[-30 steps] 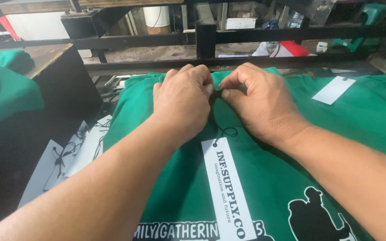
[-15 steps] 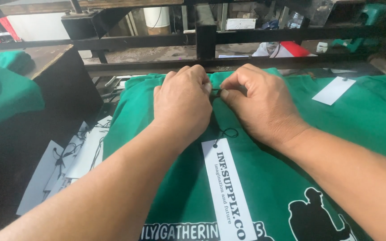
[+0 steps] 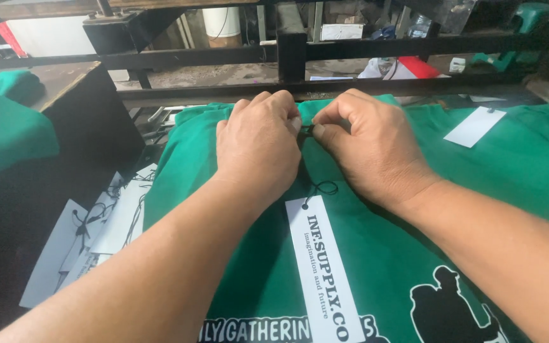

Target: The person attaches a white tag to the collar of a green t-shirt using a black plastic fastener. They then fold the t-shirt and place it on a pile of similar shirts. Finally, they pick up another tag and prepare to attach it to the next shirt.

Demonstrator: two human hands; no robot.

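Green cotton fills most of our view: a green printed T-shirt (image 3: 376,267) lies flat on the table, its collar end right under our fingers. Our left hand (image 3: 258,149) and right hand (image 3: 373,152) sit knuckles up, side by side at the neckline, nearly touching. The fingers of both hands are pinched narrow on a thin black string (image 3: 321,188) at the collar; its loop shows just below the fingers. Below that loop, the string runs to a long white paper hang tag (image 3: 324,273), which lies on the shirt between our forearms. Beyond the fingers runs a dark metal frame bar (image 3: 287,95). To the right of the right hand, well apart, a second white tag (image 3: 476,126) rests on another green shirt (image 3: 528,159). To the left of the left hand, lower down, a loose pile of white tags with black strings (image 3: 90,235) lies on a dark surface.
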